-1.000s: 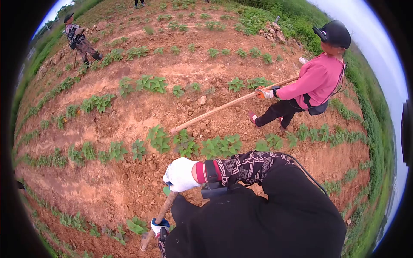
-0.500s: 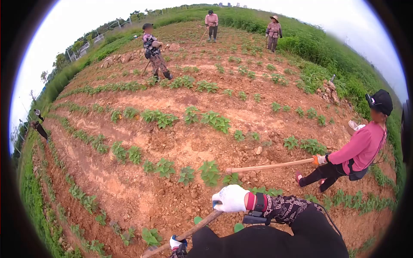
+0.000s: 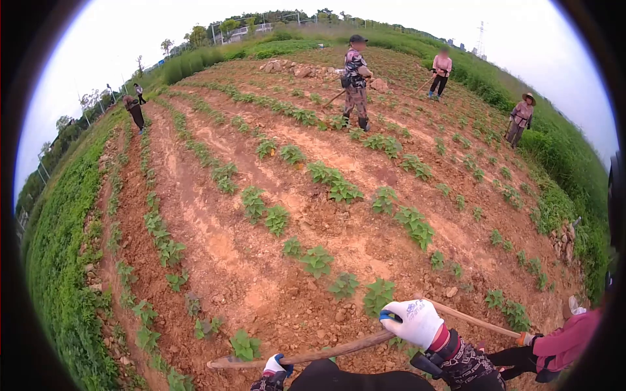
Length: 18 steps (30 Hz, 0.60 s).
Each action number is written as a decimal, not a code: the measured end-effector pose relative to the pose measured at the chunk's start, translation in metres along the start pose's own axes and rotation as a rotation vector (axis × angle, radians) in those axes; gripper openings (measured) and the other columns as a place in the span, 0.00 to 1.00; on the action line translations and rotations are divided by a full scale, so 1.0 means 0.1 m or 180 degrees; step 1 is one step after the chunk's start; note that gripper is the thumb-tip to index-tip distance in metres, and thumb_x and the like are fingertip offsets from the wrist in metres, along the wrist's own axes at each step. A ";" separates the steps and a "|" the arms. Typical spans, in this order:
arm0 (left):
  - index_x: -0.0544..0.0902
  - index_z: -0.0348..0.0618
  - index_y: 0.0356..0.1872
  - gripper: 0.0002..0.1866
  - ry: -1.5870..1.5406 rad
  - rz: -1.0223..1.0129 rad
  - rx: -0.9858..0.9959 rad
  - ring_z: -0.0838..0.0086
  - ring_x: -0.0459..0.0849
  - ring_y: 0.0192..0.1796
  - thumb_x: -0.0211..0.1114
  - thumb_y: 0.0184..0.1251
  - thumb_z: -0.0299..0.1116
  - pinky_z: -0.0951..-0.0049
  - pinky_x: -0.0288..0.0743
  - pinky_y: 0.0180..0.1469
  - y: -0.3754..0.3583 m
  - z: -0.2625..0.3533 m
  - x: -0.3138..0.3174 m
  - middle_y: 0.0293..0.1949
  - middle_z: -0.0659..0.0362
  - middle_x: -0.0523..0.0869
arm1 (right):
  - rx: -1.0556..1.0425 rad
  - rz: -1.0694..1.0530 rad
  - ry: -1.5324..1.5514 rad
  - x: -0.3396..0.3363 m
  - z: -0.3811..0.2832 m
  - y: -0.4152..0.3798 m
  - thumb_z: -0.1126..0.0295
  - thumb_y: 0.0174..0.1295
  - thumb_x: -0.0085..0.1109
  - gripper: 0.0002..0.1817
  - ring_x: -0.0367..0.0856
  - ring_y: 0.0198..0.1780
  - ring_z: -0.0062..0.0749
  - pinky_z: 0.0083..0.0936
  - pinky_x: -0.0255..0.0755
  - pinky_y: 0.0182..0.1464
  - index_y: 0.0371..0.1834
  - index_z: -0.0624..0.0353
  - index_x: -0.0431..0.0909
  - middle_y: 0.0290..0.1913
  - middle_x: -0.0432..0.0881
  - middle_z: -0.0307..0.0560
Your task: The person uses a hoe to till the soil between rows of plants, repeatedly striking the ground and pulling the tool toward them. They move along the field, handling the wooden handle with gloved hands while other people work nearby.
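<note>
Gripping a long wooden hoe handle [image 3: 326, 355], the person stands at the near edge of the field [image 3: 215, 241] with both hands in white gloves. The right hand [image 3: 417, 321] is closed around the handle at its upper part, with the fingers wrapped over the wood, and a patterned sleeve [image 3: 466, 365] shows behind the wrist. The left hand [image 3: 277, 365] is lower, near the bottom edge of the view, and it is also closed on the same handle; only a part of this hand is visible. The handle lies almost level and its far end [image 3: 218, 363] rests on the red soil, just beside a small green plant [image 3: 244, 344]. Rows of low green plants [image 3: 332, 182] run across the field toward its far edge. At the near right corner another person in a pink top [image 3: 570, 339] holds a second wooden handle [image 3: 476, 320], which passes close behind the right hand. Farther away, a person in patterned clothes [image 3: 356, 81] stands in the middle rows with a tool, and more people work near the far right edge [image 3: 442, 72].
</note>
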<state>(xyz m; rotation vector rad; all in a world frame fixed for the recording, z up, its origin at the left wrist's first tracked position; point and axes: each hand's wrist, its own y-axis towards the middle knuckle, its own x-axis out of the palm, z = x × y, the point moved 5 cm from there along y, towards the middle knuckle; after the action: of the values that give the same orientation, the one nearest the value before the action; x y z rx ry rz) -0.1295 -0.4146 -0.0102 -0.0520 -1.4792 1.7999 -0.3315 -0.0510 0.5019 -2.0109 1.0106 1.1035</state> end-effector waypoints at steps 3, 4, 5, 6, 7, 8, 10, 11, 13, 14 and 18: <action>0.76 0.37 0.28 0.14 0.0647 -0.0467 0.0014 0.62 0.79 0.21 0.53 0.68 0.38 0.65 0.75 0.24 -0.09 0.16 0.05 0.19 0.50 0.79 | -0.0076 0.0613 0.0127 -0.10 -0.15 0.23 0.60 0.57 0.60 0.10 0.83 0.29 0.40 0.32 0.75 0.32 0.35 0.53 0.82 0.26 0.83 0.46; 0.76 0.37 0.31 0.17 -0.0273 0.0387 -0.0907 0.59 0.78 0.22 0.51 0.70 0.42 0.61 0.76 0.26 -0.20 0.16 0.15 0.20 0.49 0.78 | 0.0015 0.0698 0.0292 -0.14 -0.21 0.29 0.63 0.55 0.62 0.09 0.83 0.29 0.40 0.31 0.75 0.31 0.35 0.54 0.81 0.25 0.82 0.47; 0.75 0.37 0.33 0.19 -0.0261 0.0435 -0.1043 0.58 0.79 0.23 0.49 0.71 0.44 0.60 0.76 0.27 -0.24 0.21 0.20 0.21 0.48 0.79 | 0.0019 0.0827 0.0323 -0.15 -0.24 0.35 0.64 0.54 0.63 0.09 0.83 0.28 0.40 0.30 0.75 0.31 0.36 0.55 0.81 0.26 0.82 0.47; 0.75 0.36 0.34 0.20 -0.0237 0.0475 -0.1185 0.57 0.79 0.24 0.48 0.72 0.46 0.59 0.76 0.28 -0.24 0.23 0.20 0.23 0.47 0.79 | 0.0036 0.0966 0.0355 -0.16 -0.26 0.39 0.66 0.53 0.64 0.09 0.83 0.28 0.40 0.30 0.75 0.31 0.36 0.56 0.81 0.26 0.82 0.48; 0.75 0.36 0.34 0.21 0.0057 0.0398 -0.1075 0.57 0.79 0.24 0.47 0.72 0.46 0.59 0.76 0.29 -0.21 0.27 0.19 0.23 0.47 0.79 | 0.0011 0.0911 0.0374 -0.15 -0.30 0.42 0.66 0.53 0.64 0.09 0.83 0.28 0.40 0.30 0.75 0.31 0.36 0.56 0.81 0.26 0.82 0.48; 0.75 0.35 0.34 0.22 0.0368 0.0318 -0.0959 0.56 0.79 0.24 0.46 0.72 0.47 0.59 0.76 0.29 -0.19 0.32 0.17 0.24 0.46 0.79 | 0.0017 0.1006 0.0412 -0.17 -0.33 0.44 0.66 0.53 0.65 0.09 0.83 0.28 0.41 0.30 0.75 0.31 0.36 0.56 0.81 0.26 0.82 0.49; 0.75 0.35 0.33 0.23 0.0400 0.0352 -0.0884 0.56 0.79 0.24 0.46 0.72 0.48 0.60 0.76 0.28 -0.28 0.39 0.24 0.25 0.46 0.80 | -0.0008 0.1093 0.0473 -0.18 -0.38 0.47 0.67 0.53 0.65 0.10 0.83 0.28 0.41 0.29 0.74 0.31 0.36 0.57 0.81 0.26 0.82 0.49; 0.75 0.35 0.33 0.23 0.0617 0.0284 -0.0705 0.56 0.79 0.24 0.45 0.72 0.48 0.61 0.76 0.28 -0.36 0.46 0.31 0.25 0.46 0.80 | -0.0021 0.1074 0.0513 -0.18 -0.40 0.48 0.67 0.53 0.65 0.10 0.83 0.28 0.41 0.29 0.74 0.31 0.36 0.57 0.81 0.26 0.82 0.49; 0.74 0.35 0.35 0.23 0.0887 0.0313 -0.0490 0.59 0.79 0.27 0.49 0.70 0.49 0.63 0.76 0.30 -0.43 0.51 0.31 0.25 0.47 0.79 | -0.0110 0.1077 0.0520 -0.20 -0.48 0.48 0.67 0.53 0.65 0.09 0.83 0.28 0.42 0.29 0.74 0.31 0.36 0.58 0.81 0.27 0.82 0.50; 0.74 0.37 0.36 0.21 -0.0376 0.0774 -0.0734 0.61 0.80 0.31 0.55 0.67 0.49 0.64 0.77 0.31 -0.49 0.48 0.34 0.26 0.50 0.78 | -0.0139 0.1044 0.0536 -0.21 -0.52 0.47 0.67 0.53 0.65 0.09 0.83 0.28 0.42 0.29 0.74 0.31 0.36 0.58 0.81 0.27 0.82 0.50; 0.73 0.45 0.34 0.15 -0.0103 0.0181 -0.0594 0.66 0.79 0.31 0.61 0.63 0.46 0.65 0.77 0.33 -0.44 0.51 0.17 0.26 0.56 0.77 | -0.0330 0.1121 0.0610 -0.23 -0.68 0.41 0.69 0.53 0.64 0.09 0.82 0.28 0.42 0.29 0.74 0.31 0.36 0.59 0.81 0.27 0.82 0.50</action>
<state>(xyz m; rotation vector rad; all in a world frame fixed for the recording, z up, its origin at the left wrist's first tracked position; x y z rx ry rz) -0.1427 -0.4460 0.0510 -0.1604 -1.6806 1.7093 -0.3468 -0.1186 0.5467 -2.1032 1.4778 1.1766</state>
